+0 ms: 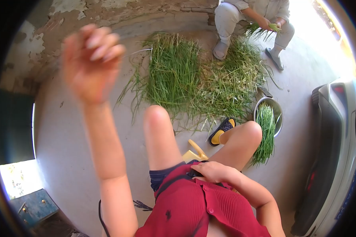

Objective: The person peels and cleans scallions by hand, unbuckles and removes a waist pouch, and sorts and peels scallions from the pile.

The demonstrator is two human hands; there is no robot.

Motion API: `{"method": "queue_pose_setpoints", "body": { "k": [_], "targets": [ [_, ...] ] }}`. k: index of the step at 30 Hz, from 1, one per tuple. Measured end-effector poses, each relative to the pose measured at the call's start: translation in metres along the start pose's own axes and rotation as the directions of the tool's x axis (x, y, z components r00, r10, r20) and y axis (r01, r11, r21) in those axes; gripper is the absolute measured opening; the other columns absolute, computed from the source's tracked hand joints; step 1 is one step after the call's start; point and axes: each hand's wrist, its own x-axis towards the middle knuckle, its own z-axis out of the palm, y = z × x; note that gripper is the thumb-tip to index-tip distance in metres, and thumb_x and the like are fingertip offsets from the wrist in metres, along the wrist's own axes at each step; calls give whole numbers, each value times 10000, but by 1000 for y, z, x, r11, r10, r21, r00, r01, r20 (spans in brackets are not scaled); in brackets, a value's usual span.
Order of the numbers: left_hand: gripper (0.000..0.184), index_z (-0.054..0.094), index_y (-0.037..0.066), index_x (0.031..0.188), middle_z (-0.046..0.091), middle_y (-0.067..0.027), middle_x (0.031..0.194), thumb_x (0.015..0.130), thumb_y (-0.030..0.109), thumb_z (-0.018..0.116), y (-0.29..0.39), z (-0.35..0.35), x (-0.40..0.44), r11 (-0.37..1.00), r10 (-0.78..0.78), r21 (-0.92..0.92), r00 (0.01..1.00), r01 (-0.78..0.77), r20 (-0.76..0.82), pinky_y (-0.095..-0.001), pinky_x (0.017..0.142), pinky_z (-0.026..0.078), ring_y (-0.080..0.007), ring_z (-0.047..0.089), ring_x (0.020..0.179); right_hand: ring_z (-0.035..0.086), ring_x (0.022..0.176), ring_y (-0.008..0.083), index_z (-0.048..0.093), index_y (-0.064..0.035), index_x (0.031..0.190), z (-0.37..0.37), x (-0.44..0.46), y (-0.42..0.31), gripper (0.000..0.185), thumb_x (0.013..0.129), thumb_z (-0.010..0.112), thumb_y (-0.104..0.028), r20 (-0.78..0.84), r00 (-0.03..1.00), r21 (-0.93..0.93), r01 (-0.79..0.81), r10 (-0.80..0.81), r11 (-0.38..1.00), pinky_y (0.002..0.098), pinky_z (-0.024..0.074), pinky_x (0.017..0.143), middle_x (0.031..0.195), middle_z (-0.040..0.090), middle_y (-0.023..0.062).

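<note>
My left hand is raised at the upper left, blurred by motion. Its fingers are loosely bent and somewhat apart, and I see nothing in it. At my waist, my right hand is closed over a black strap against the red ribbed top; its fingertips are partly hidden. On the floor in front of my knees lie a layer of long green stalks and a looser, paler heap of stalks. A bundle of green stalks leans out of a metal bucket beside my right knee.
Across the heap sits a person in light clothes, with green stalks in their hands. A yellow stool-like object shows between my legs. To the right stands a vehicle. A blue cabinet is at the lower left.
</note>
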Motion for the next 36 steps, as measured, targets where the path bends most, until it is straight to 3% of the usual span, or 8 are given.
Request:
{"method": "queue_pose_setpoints", "body": {
  "k": [5, 9, 11, 13, 16, 19, 26, 36],
  "targets": [
    [136, 607, 84, 868, 603, -4, 742, 894, 207, 555, -132, -72, 13, 896, -352, 87, 816, 435, -458, -223, 600, 467, -88, 558, 648, 565, 954, 406, 502, -3, 1106, 2, 3, 13, 433, 861, 525, -359, -55, 998, 21, 40, -39, 999, 462, 446, 823, 999, 592, 249],
    [246, 563, 72, 1048, 600, -46, 934, 903, 270, 568, -205, -153, -22, 371, -584, 384, 534, 845, -611, -256, 722, 485, -116, 576, 806, 577, 909, 399, 487, -35, 1216, -59, -3, 10, 530, 845, 569, -405, 136, 990, -27, -24, 27, 999, 436, 463, 807, 1013, 599, 228],
    [294, 558, 52, 1040, 608, -46, 888, 889, 303, 580, -224, -198, -33, 207, -599, 352, 403, 913, -692, -243, 686, 487, -96, 590, 771, 592, 825, 365, 523, -51, 1184, -86, -2, 26, 520, 805, 632, -390, -159, 987, -1, -36, 35, 999, 404, 483, 749, 899, 612, 185],
    [326, 558, 48, 1070, 624, -75, 920, 878, 311, 578, -229, -247, -37, 57, -552, 369, 337, 928, -763, -294, 711, 503, -161, 617, 832, 605, 775, 283, 553, -37, 1149, -131, 10, 28, 440, 783, 687, -242, -481, 876, -55, -2, -25, 998, 362, 491, 701, 840, 606, 137],
    [342, 559, 46, 1098, 621, -119, 1014, 871, 302, 561, -216, -305, -33, -606, -398, 576, 419, 548, -816, -366, 763, 507, -248, 615, 937, 591, 781, 320, 539, 0, 1128, -195, 38, 38, 436, 793, 673, -244, -620, 784, -38, -4, -21, 999, 399, 482, 691, 864, 606, 165],
    [346, 553, 45, 1117, 588, -152, 1119, 868, 285, 540, -202, -356, -32, -833, -314, 445, 381, 329, -870, -422, 820, 488, -317, 579, 1018, 580, 805, 330, 536, 9, 1116, -241, 65, 64, 421, 788, 676, -215, -738, 675, -97, -94, -9, 991, 398, 474, 709, 873, 598, 172],
    [313, 534, 46, 1129, 548, -179, 1170, 857, 200, 520, -200, -487, -72, -568, -5, 276, 331, 776, -943, -408, 857, 474, -342, 546, 1061, 542, 887, 359, 505, 8, 1191, -251, 79, 125, 506, 771, 680, -213, -620, 714, 12, -405, 325, 914, 401, 441, 787, 944, 577, 188],
    [659, 325, 26, 1364, 247, -206, 1447, 820, 289, 589, -148, -640, -178, -632, 383, -66, 238, 772, -892, -414, 1051, 313, -352, 268, 1323, 532, 905, 367, 505, 9, 1178, -253, 128, 139, 569, 669, 730, -109, -417, 765, 97, -500, 492, 860, 409, 438, 790, 950, 557, 168]
  ]
}}
